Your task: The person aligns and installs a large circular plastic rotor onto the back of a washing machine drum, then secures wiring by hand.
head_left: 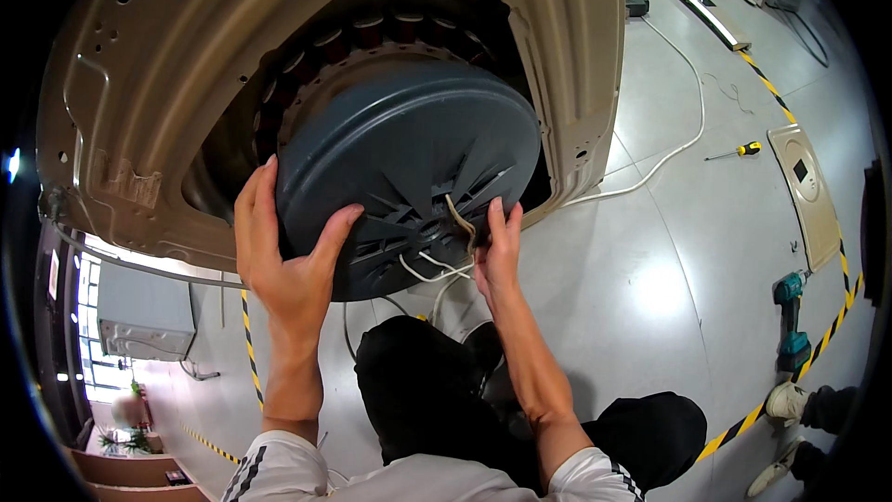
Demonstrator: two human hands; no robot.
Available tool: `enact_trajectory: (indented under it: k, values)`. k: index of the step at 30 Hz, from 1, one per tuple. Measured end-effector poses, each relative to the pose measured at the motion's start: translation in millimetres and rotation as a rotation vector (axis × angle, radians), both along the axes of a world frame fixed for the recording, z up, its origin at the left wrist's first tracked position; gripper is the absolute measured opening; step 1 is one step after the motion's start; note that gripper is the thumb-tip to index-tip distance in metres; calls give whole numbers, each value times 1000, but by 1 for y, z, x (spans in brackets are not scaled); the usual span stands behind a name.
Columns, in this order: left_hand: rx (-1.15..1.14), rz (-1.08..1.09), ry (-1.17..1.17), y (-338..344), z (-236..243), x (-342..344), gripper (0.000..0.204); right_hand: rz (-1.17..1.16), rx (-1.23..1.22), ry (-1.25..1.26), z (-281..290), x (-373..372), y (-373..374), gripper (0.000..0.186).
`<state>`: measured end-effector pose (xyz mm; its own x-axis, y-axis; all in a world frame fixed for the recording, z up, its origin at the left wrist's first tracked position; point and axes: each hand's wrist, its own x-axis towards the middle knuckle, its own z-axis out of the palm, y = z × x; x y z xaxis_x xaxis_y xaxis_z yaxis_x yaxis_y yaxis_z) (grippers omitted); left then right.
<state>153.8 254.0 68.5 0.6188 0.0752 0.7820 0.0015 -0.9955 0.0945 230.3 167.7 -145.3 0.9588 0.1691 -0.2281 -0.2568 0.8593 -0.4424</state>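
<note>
A large dark grey plastic disc (pixel 409 144) with radial ribs sits tilted in the opening of a beige metal housing (pixel 158 93). Behind its upper rim shows a ring of dark red cylinders (pixel 367 33). My left hand (pixel 293 251) grips the disc's left edge, thumb on its face. My right hand (pixel 497 246) holds the disc at its lower right, beside a beige strap (pixel 462 221) and white cables (pixel 427 274) that hang from the centre.
On the floor at right are a screwdriver (pixel 743 151), a teal drill (pixel 793 330), a beige panel (pixel 810 214), a long cable (pixel 697 107) and striped tape (pixel 748 423). Another person's shoe (pixel 786 402) stands lower right. A grey appliance (pixel 139 302) is at left.
</note>
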Motion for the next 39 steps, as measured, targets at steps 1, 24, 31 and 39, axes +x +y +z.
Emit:
enact_trajectory:
  k: [1, 24, 31, 39]
  values:
    - [-15, 1, -10, 3, 0, 1, 65, -5, -26, 15, -2, 3, 0, 67]
    - [-3, -6, -58, 8, -8, 21, 60, -28, -60, -46, 3, 32, 0, 63]
    - [83, 18, -83, 16, -3, 27, 62, -68, -46, -54, 5, 39, 8, 54]
    - [117, 4, -130, 24, 3, 31, 62, -75, -31, -79, 20, 43, 8, 37]
